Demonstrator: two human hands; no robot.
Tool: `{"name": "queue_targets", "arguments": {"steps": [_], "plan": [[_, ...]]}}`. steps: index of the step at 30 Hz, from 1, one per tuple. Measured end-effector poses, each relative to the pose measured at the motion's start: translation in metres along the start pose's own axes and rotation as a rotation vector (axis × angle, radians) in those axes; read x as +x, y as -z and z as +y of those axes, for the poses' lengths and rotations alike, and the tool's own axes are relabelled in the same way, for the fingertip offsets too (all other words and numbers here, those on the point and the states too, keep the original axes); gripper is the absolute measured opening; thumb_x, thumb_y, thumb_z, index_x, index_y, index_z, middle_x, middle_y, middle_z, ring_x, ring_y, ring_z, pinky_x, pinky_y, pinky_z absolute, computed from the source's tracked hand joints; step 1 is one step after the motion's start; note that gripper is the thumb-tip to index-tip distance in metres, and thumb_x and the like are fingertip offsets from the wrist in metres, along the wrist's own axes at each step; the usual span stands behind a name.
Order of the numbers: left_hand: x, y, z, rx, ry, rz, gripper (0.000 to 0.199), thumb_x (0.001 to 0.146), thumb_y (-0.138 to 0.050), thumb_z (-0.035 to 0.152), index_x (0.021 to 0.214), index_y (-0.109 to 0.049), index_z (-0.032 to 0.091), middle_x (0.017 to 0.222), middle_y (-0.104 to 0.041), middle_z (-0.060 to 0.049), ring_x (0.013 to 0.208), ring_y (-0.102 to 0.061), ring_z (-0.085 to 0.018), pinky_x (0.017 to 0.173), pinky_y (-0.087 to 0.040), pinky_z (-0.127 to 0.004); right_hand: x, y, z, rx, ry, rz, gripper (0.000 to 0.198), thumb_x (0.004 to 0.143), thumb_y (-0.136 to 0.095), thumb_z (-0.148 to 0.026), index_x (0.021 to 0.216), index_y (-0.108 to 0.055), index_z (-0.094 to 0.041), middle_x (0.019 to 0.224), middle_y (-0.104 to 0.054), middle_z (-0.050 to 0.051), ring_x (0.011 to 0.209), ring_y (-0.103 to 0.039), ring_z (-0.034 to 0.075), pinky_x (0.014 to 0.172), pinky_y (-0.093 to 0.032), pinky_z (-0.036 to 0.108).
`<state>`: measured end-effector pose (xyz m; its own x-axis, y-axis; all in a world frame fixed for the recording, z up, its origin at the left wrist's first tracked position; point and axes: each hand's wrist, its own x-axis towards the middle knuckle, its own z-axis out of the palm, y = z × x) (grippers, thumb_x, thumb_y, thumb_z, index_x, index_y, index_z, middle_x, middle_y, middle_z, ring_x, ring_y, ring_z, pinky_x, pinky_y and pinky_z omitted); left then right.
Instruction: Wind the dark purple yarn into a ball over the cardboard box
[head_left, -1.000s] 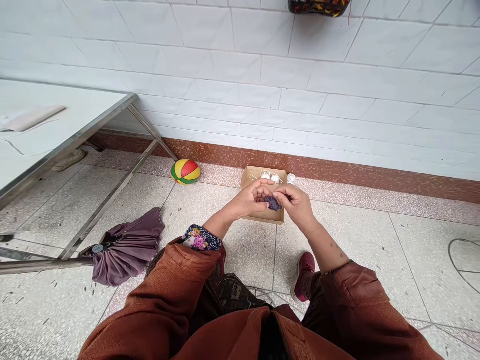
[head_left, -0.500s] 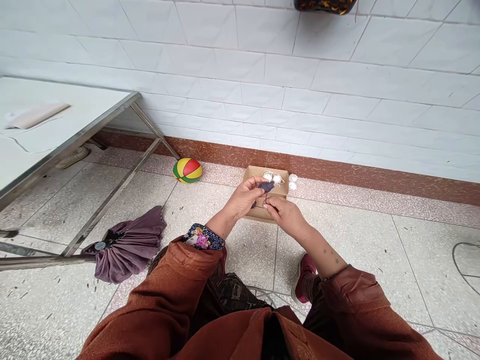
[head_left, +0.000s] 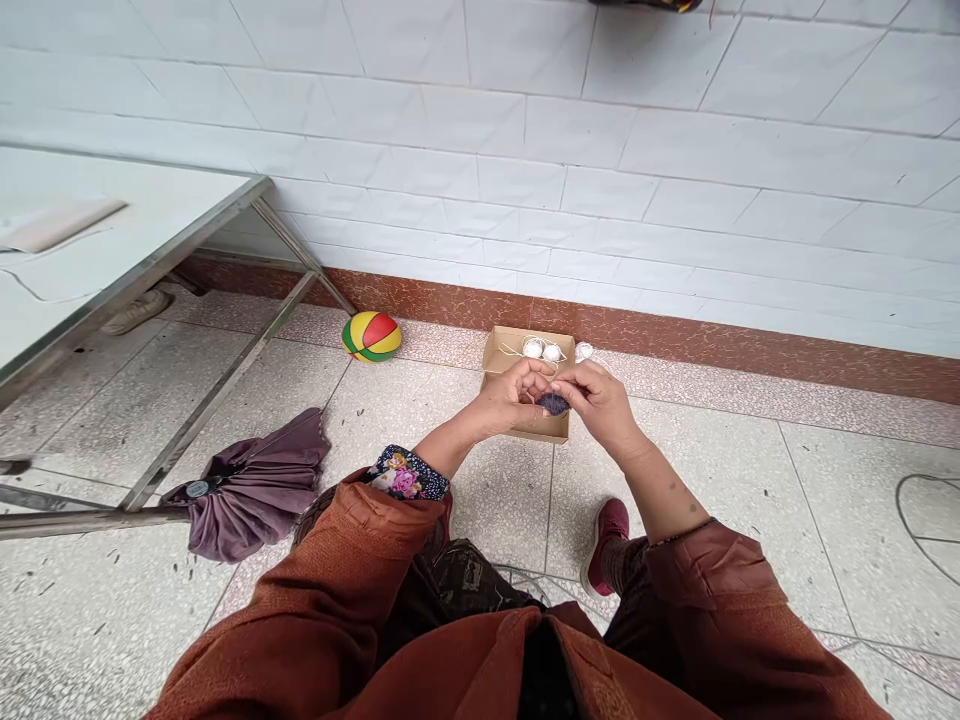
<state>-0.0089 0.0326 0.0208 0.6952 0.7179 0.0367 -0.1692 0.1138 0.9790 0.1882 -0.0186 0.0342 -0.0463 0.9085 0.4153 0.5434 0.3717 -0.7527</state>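
Observation:
Between my hands is a small ball of dark purple-grey yarn (head_left: 553, 403), held over an open cardboard box (head_left: 496, 344). My left hand (head_left: 504, 398) grips the ball from its left side with thumb and fingers. At the ball's upper right, the closed fingers of my right hand (head_left: 602, 402) pinch; the strand itself is too fine to make out now. Two white yarn balls (head_left: 532, 348) with loose pale strands lie in the far part of the box, just beyond my fingers. Part of the box is hidden by my hands.
A white-topped metal-framed table (head_left: 172, 185) stands on the left, with a rolled sheet on it. Below its edge hangs a folded purple umbrella (head_left: 262, 485). By the wall lies a colourful ball (head_left: 372, 336). A cable (head_left: 904, 510) lies on the floor at the right.
My right hand has risen from below the yarn ball to its upper right side. The yarn ball has come lower and slightly right, and has turned. The strand that showed between the hands is hidden.

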Motion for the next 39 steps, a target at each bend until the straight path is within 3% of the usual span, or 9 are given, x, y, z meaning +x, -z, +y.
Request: {"name": "queue_targets", "arguments": {"steps": [5, 8, 19, 25, 28, 32, 36, 39], "plan": [[-0.002, -0.003, 0.002, -0.168, -0.002, -0.005, 0.051, 0.069, -0.093, 0.024, 0.112, -0.064, 0.021, 0.099, -0.07, -0.002, 0.094, -0.067, -0.014, 0.086, -0.05, -0.029, 0.002, -0.008, 0.009, 0.161, -0.231, 0.003, 0.019, 0.092, -0.065, -0.038, 0.081, -0.071, -0.023, 0.08, -0.07, 0.002, 0.076, -0.062, 0.02, 0.074, -0.05, 0.033], [-0.003, -0.004, 0.003, -0.256, 0.018, 0.057, 0.043, 0.071, -0.092, 0.024, 0.105, -0.066, 0.019, 0.1, -0.07, -0.003, 0.093, -0.066, -0.014, 0.084, -0.053, -0.028, -0.001, -0.015, 0.01, 0.151, -0.287, -0.027, 0.022, 0.093, -0.059, -0.039, 0.082, -0.068, -0.023, 0.077, -0.068, 0.002, 0.072, -0.059, 0.019, 0.069, -0.047, 0.031], [0.0, -0.002, 0.002, -0.356, 0.082, 0.286, 0.04, 0.066, -0.086, 0.017, 0.098, -0.064, 0.018, 0.095, -0.067, 0.0, 0.085, -0.065, -0.012, 0.085, -0.055, -0.032, -0.015, -0.024, 0.005, -0.097, -0.096, -0.128, 0.021, 0.103, -0.049, -0.032, 0.09, -0.064, -0.024, 0.089, -0.072, 0.005, 0.082, -0.065, 0.021, 0.074, -0.049, 0.032], [0.002, -0.001, -0.004, -0.103, 0.04, 0.408, 0.037, 0.064, -0.081, 0.014, 0.094, -0.06, 0.018, 0.089, -0.066, 0.002, 0.083, -0.06, -0.011, 0.084, -0.048, -0.029, -0.011, -0.01, -0.016, 0.067, 0.008, -0.22, 0.015, 0.1, -0.059, -0.032, 0.092, -0.069, -0.024, 0.088, -0.073, 0.003, 0.08, -0.067, 0.019, 0.076, -0.052, 0.031], [0.002, -0.005, -0.004, 0.069, 0.019, 0.368, 0.044, 0.062, -0.082, 0.014, 0.097, -0.057, 0.019, 0.086, -0.063, 0.003, 0.08, -0.057, -0.011, 0.081, -0.044, -0.029, -0.007, -0.002, -0.021, 0.11, 0.029, -0.161, 0.016, 0.1, -0.062, -0.035, 0.092, -0.072, -0.025, 0.088, -0.073, 0.003, 0.082, -0.067, 0.02, 0.078, -0.053, 0.034], [-0.002, -0.013, 0.001, 0.153, 0.017, 0.211, 0.049, 0.064, -0.084, 0.017, 0.102, -0.053, 0.021, 0.086, -0.061, 0.004, 0.078, -0.056, -0.01, 0.075, -0.042, -0.028, -0.003, 0.004, -0.016, 0.096, -0.022, -0.015, 0.019, 0.099, -0.064, -0.037, 0.089, -0.074, -0.025, 0.084, -0.072, 0.004, 0.083, -0.065, 0.021, 0.08, -0.053, 0.036], [-0.007, -0.018, 0.007, 0.005, -0.015, 0.04, 0.059, 0.067, -0.085, 0.018, 0.114, -0.051, 0.024, 0.09, -0.063, 0.004, 0.08, -0.061, -0.011, 0.074, -0.044, -0.027, -0.002, 0.001, -0.002, 0.141, -0.169, 0.039, 0.023, 0.095, -0.065, -0.041, 0.082, -0.071, -0.023, 0.08, -0.069, 0.002, 0.075, -0.061, 0.018, 0.073, -0.051, 0.032], [-0.007, -0.017, 0.007, -0.141, -0.037, 0.07, 0.06, 0.068, -0.088, 0.019, 0.116, -0.052, 0.025, 0.092, -0.066, 0.003, 0.083, -0.064, -0.012, 0.08, -0.047, -0.029, -0.005, -0.005, 0.006, 0.156, -0.261, 0.001, 0.023, 0.095, -0.062, -0.041, 0.083, -0.069, -0.022, 0.075, -0.066, 0.001, 0.068, -0.058, 0.017, 0.065, -0.048, 0.029]]}}
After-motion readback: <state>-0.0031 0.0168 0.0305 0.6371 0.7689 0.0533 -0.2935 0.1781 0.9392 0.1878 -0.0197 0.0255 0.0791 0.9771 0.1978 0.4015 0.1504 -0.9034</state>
